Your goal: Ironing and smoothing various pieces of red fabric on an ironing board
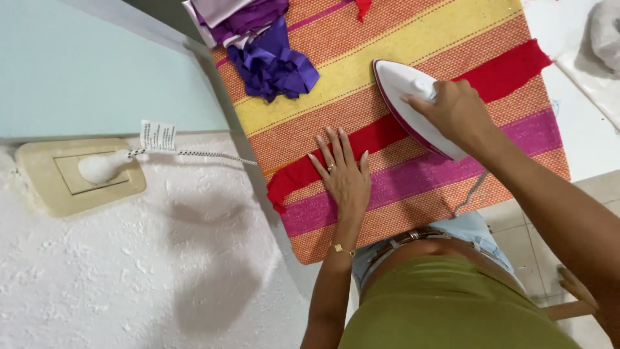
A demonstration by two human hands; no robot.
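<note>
On the striped woven cloth (413, 45) covering the surface, a red fabric strip (381, 136) lies flat. Left hand (343, 173) presses it with fingers spread, gripping nothing. Right hand (455, 111) is clamped on the white iron (403, 97), just right of that strip. The iron looks hard, smooth and fairly heavy, best held by its handle; the strip looks thin, limp and light. Purple scraps (274, 64) sit above.

The right hand (455, 111) covers the handle of the white iron (407, 97), whose soleplate faces down, unseen. The purple fabric pile (258, 39) runs off the top edge, and the cord's tag (158, 136) is too small to read
</note>
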